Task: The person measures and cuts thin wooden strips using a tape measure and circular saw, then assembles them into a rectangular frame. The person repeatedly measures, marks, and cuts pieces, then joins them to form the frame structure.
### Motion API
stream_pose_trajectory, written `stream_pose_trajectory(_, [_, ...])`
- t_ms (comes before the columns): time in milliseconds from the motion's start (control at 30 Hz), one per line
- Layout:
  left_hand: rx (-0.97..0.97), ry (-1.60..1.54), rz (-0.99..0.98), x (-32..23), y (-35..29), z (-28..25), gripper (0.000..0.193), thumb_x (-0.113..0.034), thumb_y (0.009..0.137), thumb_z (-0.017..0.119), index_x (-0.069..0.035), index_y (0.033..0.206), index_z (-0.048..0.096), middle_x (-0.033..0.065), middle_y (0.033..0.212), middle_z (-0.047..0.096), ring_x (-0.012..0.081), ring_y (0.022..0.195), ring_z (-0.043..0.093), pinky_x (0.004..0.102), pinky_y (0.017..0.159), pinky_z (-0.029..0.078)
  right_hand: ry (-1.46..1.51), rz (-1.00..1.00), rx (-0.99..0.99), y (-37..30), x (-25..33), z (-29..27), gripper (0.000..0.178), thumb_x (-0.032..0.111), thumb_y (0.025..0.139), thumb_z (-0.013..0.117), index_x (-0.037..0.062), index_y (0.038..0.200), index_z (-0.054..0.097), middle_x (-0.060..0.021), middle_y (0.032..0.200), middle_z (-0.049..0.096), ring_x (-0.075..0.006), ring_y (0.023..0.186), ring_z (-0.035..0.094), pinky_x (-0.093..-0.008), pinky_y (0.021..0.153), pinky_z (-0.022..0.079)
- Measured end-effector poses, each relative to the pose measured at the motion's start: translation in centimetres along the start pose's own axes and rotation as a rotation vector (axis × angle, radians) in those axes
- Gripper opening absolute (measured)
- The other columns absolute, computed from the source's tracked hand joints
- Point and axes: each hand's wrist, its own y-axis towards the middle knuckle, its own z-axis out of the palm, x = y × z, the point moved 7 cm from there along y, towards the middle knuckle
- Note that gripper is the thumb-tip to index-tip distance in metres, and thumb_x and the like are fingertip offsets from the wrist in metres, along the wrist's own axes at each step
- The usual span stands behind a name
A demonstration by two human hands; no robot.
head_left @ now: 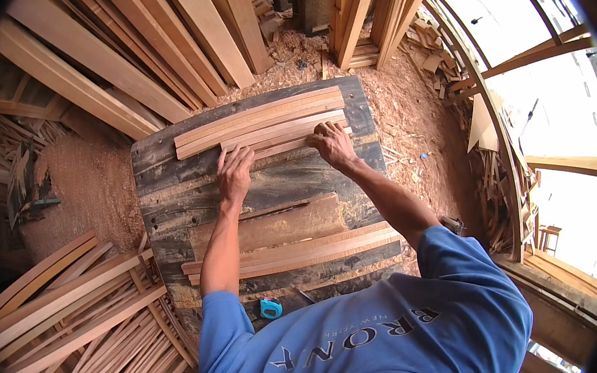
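Several pale wooden strips (278,129) lie side by side across the far part of a dark, worn workbench (159,157). My left hand (235,174) is at the left end of the nearest strips, its fingers bent over a wooden strip (280,147). Toward the right end, my right hand (333,145) has its fingers curled round the same strip's edge. My palms hide part of its ends. Behind it, wider strips (256,120) sit close together and reach farther left.
Nearer me on the bench are a brown board (280,224), another row of strips (305,251) and a turquoise tape measure (271,308). Long planks (106,57) lean beyond the bench. Stacked timber (89,329) stands at left; shavings (415,132) cover the floor at right.
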Motion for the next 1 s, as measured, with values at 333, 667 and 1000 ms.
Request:
stream_pose_trajectory(333, [-0.016,0.061,-0.069,-0.2,0.0,0.4,0.019,-0.010,0.086,0.070,-0.008,0.104,0.075,0.0067,0.125,0.067,0.0265,0.121,0.059,0.0474,0.108,0.039,-0.156,-0.066,-0.009,1.1,0.0,2.1,0.019,0.023,0.094,0.055,0.0117,0.103,0.066,-0.0069,0.105,0.060,-0.0225,0.103,0.055,-0.0379,0.093,0.041])
stream_pose_trajectory(667, [0.129,0.177,-0.597,-1.8,0.3,-2.0,0.034,-0.018,0.082,0.076,-0.009,0.112,0.063,0.0102,0.120,0.062,0.0300,0.117,0.055,0.0477,0.103,0.036,0.117,-0.085,0.046,-6.1,2.3,-1.3,0.023,0.019,0.097,0.051,0.0053,0.108,0.066,-0.0126,0.108,0.061,-0.0265,0.103,0.058,-0.0398,0.090,0.049])
stream_pose_trajectory(1000, [0.408,-0.776,-0.454,-30.5,-11.6,-0.8,0.017,-0.011,0.095,0.058,-0.002,0.105,0.068,0.0138,0.105,0.071,0.0249,0.102,0.067,0.0368,0.088,0.052,0.533,0.015,0.284,-32.7,7.7,-9.4,0.012,0.017,0.090,0.058,0.0075,0.095,0.063,-0.0135,0.091,0.065,-0.0339,0.084,0.065,-0.0445,0.070,0.054])
